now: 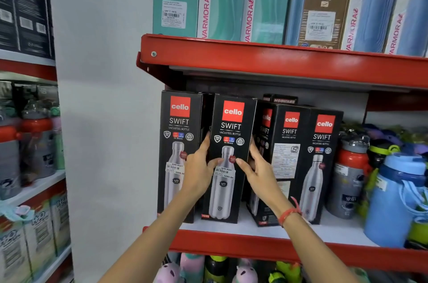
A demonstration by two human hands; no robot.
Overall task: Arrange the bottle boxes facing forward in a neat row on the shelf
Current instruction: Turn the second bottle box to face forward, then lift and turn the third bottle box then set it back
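Both forearms are raised to the shelf [231,228], where the second box [228,157] is clasped upright between the left hand [200,171] and right hand [259,171], fingers curled round its side edges, thumbs laid on its front. Its long axis is vertical, its face forward. The first box [178,153] is touched on the left; the third box [262,162], just beside on the right, is seen turned askew. Little room is left sideways, more toward the front lip.
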